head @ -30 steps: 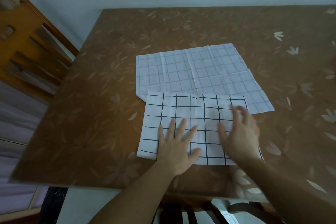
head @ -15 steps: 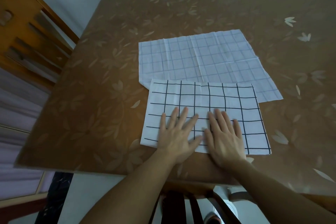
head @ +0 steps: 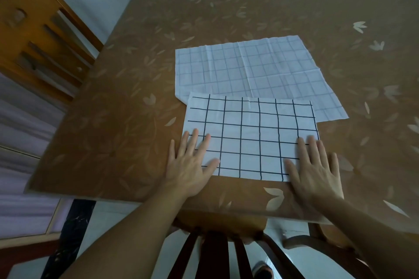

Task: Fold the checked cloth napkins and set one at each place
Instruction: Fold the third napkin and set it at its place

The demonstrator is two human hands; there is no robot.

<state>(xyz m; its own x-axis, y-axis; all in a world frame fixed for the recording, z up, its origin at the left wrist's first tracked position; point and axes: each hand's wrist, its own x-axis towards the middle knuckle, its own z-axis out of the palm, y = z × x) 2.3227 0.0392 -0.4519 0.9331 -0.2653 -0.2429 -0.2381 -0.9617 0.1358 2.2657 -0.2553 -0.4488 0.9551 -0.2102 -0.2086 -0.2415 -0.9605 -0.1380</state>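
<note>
- A home dining room.
- Desk (head: pixel 226 18) under a brown leaf-patterned cover.
- Wooden chair (head: pixel 34 36) at its left side, dark chair (head: pixel 213 253) at its near edge.

2 napkins (head: pixel 254 70) (head: pixel 249 140), 2 hands (head: pixel 190 167) (head: pixel 317 172), 1 table (head: pixel 113 131), prob. 3 chairs (head: pixel 40 36).

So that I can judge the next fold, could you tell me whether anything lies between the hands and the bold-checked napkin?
Nothing visible does. The left hand and right hand both rest flat directly on the bold-checked napkin, one at each near corner. Its far edge overlaps the paler checked napkin spread out behind it.
</note>
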